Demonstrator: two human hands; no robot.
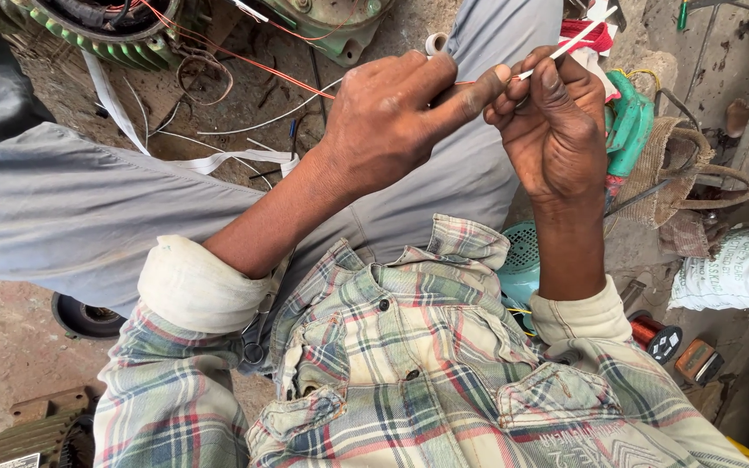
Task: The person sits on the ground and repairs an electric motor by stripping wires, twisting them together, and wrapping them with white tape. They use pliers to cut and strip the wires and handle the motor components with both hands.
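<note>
A dusty concrete floor [10, 347] spreads below, strewn with white wires [218, 139], a green motor housing [106, 35] and a woven bag [669, 165]. Above the person's grey-trousered lap, the left hand [392, 117] and right hand [552, 121] meet, fingertips touching. The right fingers pinch a thin white sleeve [565, 43] that sticks up and away; the left fingers close on what looks like an orange wire [244, 59] trailing toward the motor.
</note>
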